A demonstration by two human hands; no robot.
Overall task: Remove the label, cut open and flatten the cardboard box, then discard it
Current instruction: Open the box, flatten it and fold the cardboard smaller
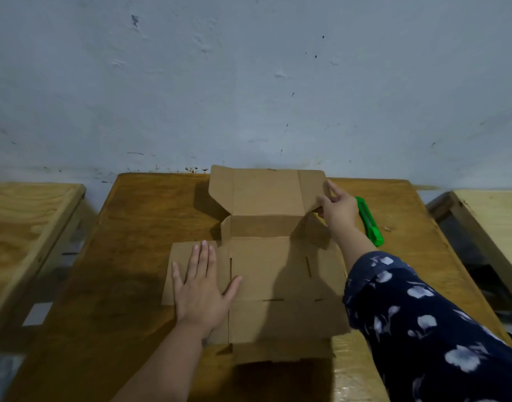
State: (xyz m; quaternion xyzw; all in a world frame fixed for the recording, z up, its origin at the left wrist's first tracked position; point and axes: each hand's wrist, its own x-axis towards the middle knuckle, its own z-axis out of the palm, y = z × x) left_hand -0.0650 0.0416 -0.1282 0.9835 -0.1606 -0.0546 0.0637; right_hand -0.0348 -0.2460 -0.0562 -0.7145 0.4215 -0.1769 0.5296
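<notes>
A brown cardboard box [266, 280] lies unfolded on the wooden table [127, 256]. Its near panels are flat, while the far lid panel still stands up with side flaps. My left hand [202, 288] presses flat, fingers spread, on the left panel. My right hand [337, 208] reaches to the far right and pinches the lid's right flap between thumb and fingers. A green utility knife [370, 224] lies on the table just right of that hand. No label shows on the cardboard.
A pale blue wall [249, 82] rises directly behind the table. Lighter wooden tables stand at the left [25, 221] and the right [492, 221], with gaps down to the floor between them. Bare tabletop shows left of the box.
</notes>
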